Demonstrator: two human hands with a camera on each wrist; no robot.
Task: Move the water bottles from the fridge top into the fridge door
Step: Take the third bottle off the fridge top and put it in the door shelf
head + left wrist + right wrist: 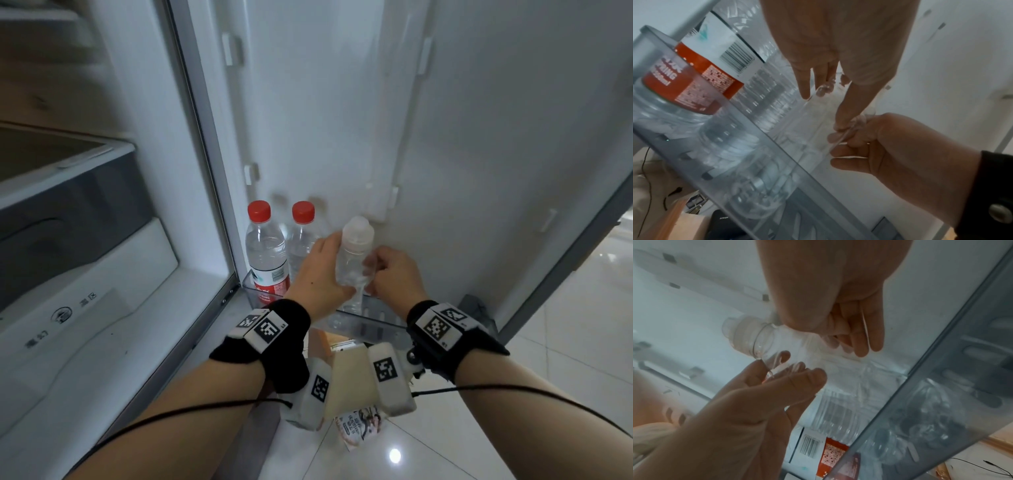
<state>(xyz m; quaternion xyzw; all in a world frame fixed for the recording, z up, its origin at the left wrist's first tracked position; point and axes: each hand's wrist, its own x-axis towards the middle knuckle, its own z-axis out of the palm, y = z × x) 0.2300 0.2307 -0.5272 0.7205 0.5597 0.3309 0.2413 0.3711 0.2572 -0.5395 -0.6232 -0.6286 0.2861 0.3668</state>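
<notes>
Bottle in hand: a clear bottle with a pale cap stands upright between both hands, its long axis near vertical, cap up, its base down inside the door shelf.
Left hand: the left hand wraps the bottle's body from the left, fingers curled round it.
Right hand: the right hand pinches the same bottle from the right, fingertips curled against its lower body; both hands are equally close to it.
Key relation: the shelf floor lies straight below the hands, so by my reading the coming move is a short drop along the bottle's own axis, then a release.
Neighbours: two red-capped bottles stand in the shelf just left of the left hand, the nearer one close to its knuckles.
Free room: bare shelf space shows to the right of the right hand.
Surface: a translucent grey plastic rail on the white inner fridge door.
Room: the open fridge interior lies left of the hands; glossy tiled floor right of and beneath them.
Progress: judged well along; the fridge top is out of view.
</notes>
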